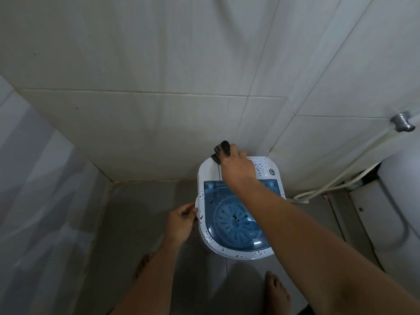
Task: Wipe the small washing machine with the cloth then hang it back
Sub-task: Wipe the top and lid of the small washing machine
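Note:
A small white washing machine [205,173] with a see-through blue lid [231,217] stands on the floor against the tiled wall. Dark specks dot its white rim. My right hand [237,165] grips a dark striped cloth [221,150] and presses it on the machine's back panel, near the wall. My left hand [181,220] holds the machine's left side, fingers curled at its edge. A round knob [272,171] sits on the back right of the panel.
A white hose [336,178] runs from a metal wall fitting [402,122] down behind the machine. A white toilet [400,201] stands at the right. My bare feet [276,289] are on the grey floor in front of the machine.

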Tool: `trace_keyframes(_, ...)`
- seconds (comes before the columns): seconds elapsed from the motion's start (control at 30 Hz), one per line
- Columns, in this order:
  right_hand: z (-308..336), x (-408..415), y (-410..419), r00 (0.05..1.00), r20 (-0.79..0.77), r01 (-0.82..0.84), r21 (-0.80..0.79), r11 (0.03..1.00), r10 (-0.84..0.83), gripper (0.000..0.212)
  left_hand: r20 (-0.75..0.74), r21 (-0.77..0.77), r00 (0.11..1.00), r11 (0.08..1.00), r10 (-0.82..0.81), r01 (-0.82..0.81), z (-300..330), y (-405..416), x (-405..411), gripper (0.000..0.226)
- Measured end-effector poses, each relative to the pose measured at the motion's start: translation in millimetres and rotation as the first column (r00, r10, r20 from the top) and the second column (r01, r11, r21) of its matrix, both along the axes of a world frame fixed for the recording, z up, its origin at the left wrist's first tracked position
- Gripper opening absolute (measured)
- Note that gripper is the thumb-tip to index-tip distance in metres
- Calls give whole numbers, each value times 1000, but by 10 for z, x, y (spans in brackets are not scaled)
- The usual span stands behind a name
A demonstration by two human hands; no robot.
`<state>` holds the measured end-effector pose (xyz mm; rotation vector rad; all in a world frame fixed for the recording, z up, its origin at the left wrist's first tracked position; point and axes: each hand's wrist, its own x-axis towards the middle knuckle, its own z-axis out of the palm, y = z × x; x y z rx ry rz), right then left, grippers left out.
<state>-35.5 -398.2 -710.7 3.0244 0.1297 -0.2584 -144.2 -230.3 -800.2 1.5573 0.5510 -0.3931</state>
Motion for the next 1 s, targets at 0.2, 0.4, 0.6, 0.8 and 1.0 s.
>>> trace_keyframes(0.2,-76,-369,15,997,15,-78,-6,997,78,62,1,6,1000,1000,0,0,-9,-11,-2,17)
trace_keyframes(0.4,-115,-607,-44,960,-12,-279,-82,957,279,64,3,-32,1000,999,-7,7,1,-21,31,25)
trace_keyframes(0.6,-16,145,-22,999,-16,31,1,1000,-31,43,-16,-25,999,999,-35,34,3,3,33,25)
trace_keyframes(0.8,-172,-290,127,950,42,-309,-11,951,309,66,-26,-65,1000,998,-18,17,-53,3,54,25)
trace_keyframes(1.0,-122,-149,-162,949,55,-308,-41,951,310,67,-39,-43,998,998,-40,39,-51,18,67,25)
